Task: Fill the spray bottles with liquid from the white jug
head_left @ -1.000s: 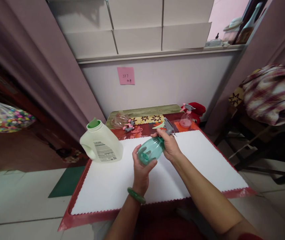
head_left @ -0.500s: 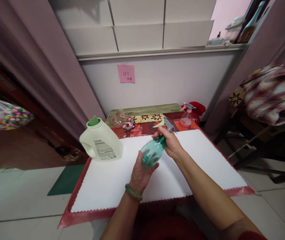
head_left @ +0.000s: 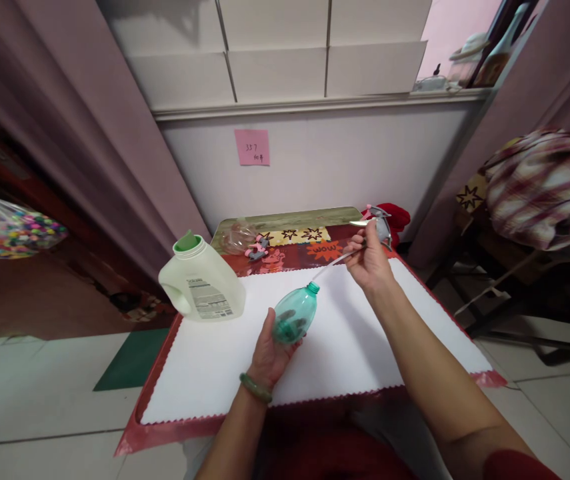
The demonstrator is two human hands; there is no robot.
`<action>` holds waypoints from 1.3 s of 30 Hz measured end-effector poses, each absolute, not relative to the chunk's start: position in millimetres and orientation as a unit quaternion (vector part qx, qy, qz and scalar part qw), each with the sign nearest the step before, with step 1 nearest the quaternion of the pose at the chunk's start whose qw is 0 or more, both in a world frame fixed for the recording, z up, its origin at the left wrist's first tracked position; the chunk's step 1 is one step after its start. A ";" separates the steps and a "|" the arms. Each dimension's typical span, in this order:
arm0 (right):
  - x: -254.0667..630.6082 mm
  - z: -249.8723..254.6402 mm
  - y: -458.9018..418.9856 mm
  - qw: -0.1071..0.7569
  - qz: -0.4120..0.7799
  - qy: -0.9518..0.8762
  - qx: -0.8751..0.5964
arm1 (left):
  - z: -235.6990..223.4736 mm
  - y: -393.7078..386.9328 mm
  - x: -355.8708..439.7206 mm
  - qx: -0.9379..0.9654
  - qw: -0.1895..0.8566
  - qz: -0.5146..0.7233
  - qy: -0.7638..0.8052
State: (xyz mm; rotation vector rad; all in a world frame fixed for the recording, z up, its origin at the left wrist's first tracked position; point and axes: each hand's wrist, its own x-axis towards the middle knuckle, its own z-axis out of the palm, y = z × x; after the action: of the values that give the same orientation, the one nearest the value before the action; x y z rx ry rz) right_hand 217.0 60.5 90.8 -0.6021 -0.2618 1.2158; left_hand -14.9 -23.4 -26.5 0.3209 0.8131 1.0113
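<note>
My left hand (head_left: 271,353) is closed around the lower part of a clear green spray bottle (head_left: 296,313), tilted with its open neck up and to the right. In my right hand (head_left: 371,261) is the trigger spray head (head_left: 383,230), grey with a pale lever. Its thin dip tube (head_left: 331,265) slants down toward the bottle's neck, its tip close to the opening; I cannot tell whether it is still inside. Left of my hands stands a large pale green jug (head_left: 209,283) with an uncapped mouth.
A white mat (head_left: 205,373) with a scalloped edge covers much of the red-clothed table. At the back lie a clear bottle (head_left: 239,239) and a pink-grey spray head (head_left: 257,248). A pink note (head_left: 252,147) is on the wall. A plaid cloth (head_left: 549,190) sits at right.
The spray head has come off the bottle and moved up and right in my right hand, its tube drawn out. My left hand has lowered slightly left with the bottle.
</note>
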 end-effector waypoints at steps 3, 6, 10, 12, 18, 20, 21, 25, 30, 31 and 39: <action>237.7 100.0 67.0 0.789 0.550 -0.119 -0.249 | -35.1 -21.0 -20.8 0.162 0.782 0.480 0.363; 253.9 101.1 73.5 0.758 0.574 -0.170 -0.261 | -43.8 -17.7 -26.3 0.169 0.783 0.499 0.331; 258.2 74.0 81.2 0.650 0.618 -0.219 -0.384 | -49.1 -14.4 -30.1 0.196 0.786 0.514 0.282; 256.0 50.7 83.5 0.607 0.624 -0.217 -0.442 | -48.7 -13.5 -30.5 0.209 0.784 0.515 0.275; 261.1 -14.0 84.4 0.529 0.595 -0.206 -0.569 | -42.4 -10.7 -26.9 0.192 0.777 0.511 0.314; 268.3 -28.1 83.6 0.514 0.563 -0.214 -0.611 | -39.9 -9.2 -24.3 0.184 0.772 0.507 0.336; 272.7 -33.7 82.7 0.507 0.541 -0.220 -0.634 | -38.9 -8.4 -22.9 0.185 0.769 0.506 0.345; 296.0 -45.7 73.3 0.459 0.432 -0.264 -0.731 | -36.1 -2.6 -18.6 0.220 0.733 0.522 0.377; 317.1 -40.9 49.1 0.349 0.259 -0.362 -0.825 | -35.0 9.7 -18.0 0.274 0.641 0.571 0.433; 315.0 -39.1 43.7 0.330 0.213 -0.395 -0.830 | -35.3 12.1 -17.1 0.286 0.628 0.578 0.435; 196.8 -22.7 14.7 0.474 0.404 -0.544 -0.563 | -43.6 28.6 20.1 0.484 0.534 0.550 0.423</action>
State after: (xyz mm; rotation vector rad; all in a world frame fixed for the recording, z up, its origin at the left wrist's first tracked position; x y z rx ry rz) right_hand 196.8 14.7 -22.7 -1.3776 -1.3302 0.9881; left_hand 20.1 28.6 -43.6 1.1531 1.0075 1.3104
